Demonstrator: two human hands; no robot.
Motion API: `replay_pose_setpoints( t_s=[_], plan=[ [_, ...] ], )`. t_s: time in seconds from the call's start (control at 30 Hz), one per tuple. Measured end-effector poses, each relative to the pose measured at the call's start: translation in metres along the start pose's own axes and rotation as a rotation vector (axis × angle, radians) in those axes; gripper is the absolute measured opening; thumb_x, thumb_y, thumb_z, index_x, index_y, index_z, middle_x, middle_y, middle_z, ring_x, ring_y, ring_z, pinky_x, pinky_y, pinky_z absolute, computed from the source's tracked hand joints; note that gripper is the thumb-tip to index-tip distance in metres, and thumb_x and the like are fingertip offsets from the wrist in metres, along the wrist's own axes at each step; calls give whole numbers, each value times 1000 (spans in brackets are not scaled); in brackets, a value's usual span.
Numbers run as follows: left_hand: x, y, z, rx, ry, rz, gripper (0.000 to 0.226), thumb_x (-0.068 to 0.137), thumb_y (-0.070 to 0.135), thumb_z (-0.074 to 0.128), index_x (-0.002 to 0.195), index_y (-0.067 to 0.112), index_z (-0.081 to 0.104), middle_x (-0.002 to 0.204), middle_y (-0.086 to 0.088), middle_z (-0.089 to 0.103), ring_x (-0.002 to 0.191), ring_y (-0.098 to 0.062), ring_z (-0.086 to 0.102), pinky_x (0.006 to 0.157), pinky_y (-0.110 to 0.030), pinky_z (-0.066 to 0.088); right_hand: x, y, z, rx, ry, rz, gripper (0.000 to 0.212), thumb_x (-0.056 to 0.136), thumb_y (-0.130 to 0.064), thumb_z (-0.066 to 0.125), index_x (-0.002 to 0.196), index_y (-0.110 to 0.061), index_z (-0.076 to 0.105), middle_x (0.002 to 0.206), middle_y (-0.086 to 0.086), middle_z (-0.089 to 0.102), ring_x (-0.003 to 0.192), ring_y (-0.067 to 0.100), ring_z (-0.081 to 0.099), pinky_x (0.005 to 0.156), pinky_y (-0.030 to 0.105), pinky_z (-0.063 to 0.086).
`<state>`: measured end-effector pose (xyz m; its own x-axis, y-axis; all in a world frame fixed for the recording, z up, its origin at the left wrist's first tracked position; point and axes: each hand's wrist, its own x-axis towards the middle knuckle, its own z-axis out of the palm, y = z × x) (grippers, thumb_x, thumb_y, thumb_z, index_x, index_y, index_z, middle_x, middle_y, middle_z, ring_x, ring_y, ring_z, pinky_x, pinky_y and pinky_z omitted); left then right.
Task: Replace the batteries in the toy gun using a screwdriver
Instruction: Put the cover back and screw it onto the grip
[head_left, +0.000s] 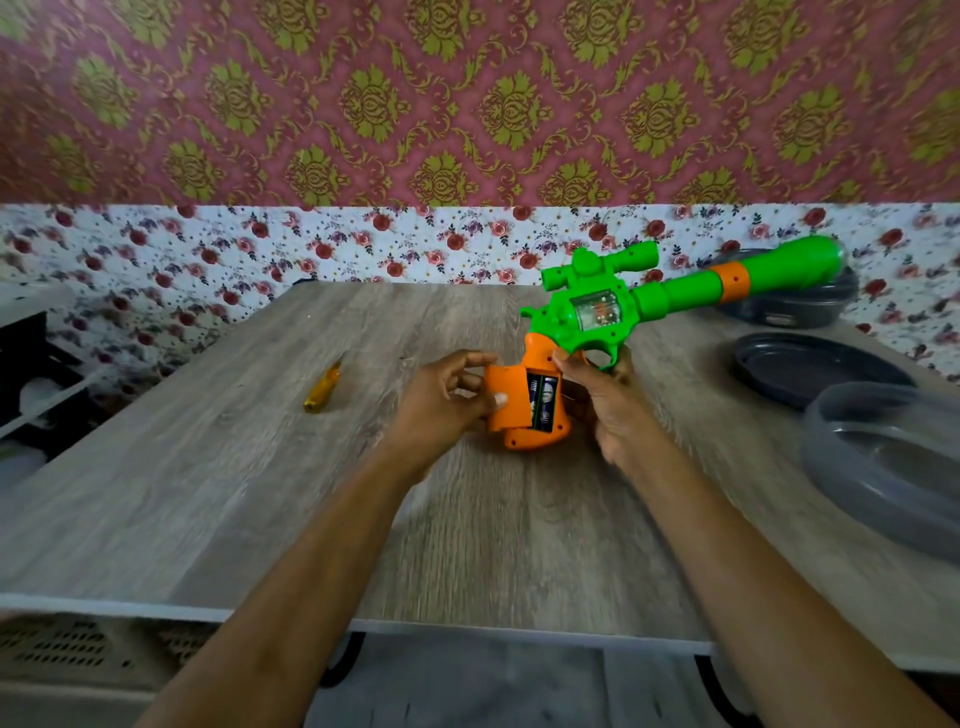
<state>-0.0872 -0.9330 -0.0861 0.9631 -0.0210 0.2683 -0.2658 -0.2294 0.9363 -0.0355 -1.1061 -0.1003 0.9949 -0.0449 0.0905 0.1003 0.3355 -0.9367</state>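
The right hand (608, 405) grips the green and orange toy gun (613, 306) at the top of its orange handle. The thumb lies by the trigger guard, and the barrel points up and away to that hand's right. The left hand (447, 400) pinches the orange battery cover (506, 397) between thumb and fingers and holds it against the handle. The compartment is half uncovered, with two batteries (543, 397) showing just right of the left thumb. A yellow-handled screwdriver (322, 387) lies on the worktop (260, 493) well to the left of the left hand. A dark round lid (810, 364) and a clear plastic container (883, 467) sit to the right of the right hand.
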Motion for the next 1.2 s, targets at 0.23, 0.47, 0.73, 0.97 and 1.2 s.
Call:
replay_pose_setpoints(
  t_s=[0.23, 0.47, 0.73, 0.97, 1.2],
  plan=[
    [0, 3, -3, -24, -15, -4, 32, 82, 4, 68, 112, 10, 59, 96, -3, 61, 83, -13, 62, 58, -15, 54, -3, -2, 0, 12, -19, 13, 53, 76, -7, 70, 119, -21, 42, 100, -1, 62, 84, 14, 62, 62, 25, 49],
    [-1, 0, -1, -3, -19, -3, 40, 81, 6, 70, 120, 10, 59, 102, -7, 61, 87, -15, 62, 59, -15, 54, 0, 1, -2, -36, -18, 0, 63, 72, -12, 75, 125, -17, 42, 122, 10, 60, 110, 27, 59, 93, 43, 49],
    [-2, -1, 3, 15, 28, 22, 34, 80, 5, 71, 113, 10, 61, 91, 0, 61, 81, -12, 62, 62, -17, 56, 5, 5, -3, -45, -25, -11, 70, 68, -17, 80, 128, -15, 43, 122, 11, 61, 110, 29, 60, 90, 42, 51],
    [-3, -1, 4, -49, 1, -9, 26, 80, 5, 71, 101, 14, 59, 89, -3, 62, 80, -13, 63, 61, -19, 56, 5, 4, -2, -67, -10, -52, 66, 72, -14, 77, 129, -15, 43, 121, 8, 61, 106, 23, 60, 85, 35, 51],
    [-4, -1, 10, -123, -66, -46, 26, 77, 8, 74, 93, 21, 61, 96, 1, 67, 88, -15, 65, 75, -33, 56, -1, 4, 2, -77, -82, -60, 70, 67, -19, 78, 128, -11, 45, 120, 12, 63, 109, 26, 61, 93, 44, 50]
  ],
)
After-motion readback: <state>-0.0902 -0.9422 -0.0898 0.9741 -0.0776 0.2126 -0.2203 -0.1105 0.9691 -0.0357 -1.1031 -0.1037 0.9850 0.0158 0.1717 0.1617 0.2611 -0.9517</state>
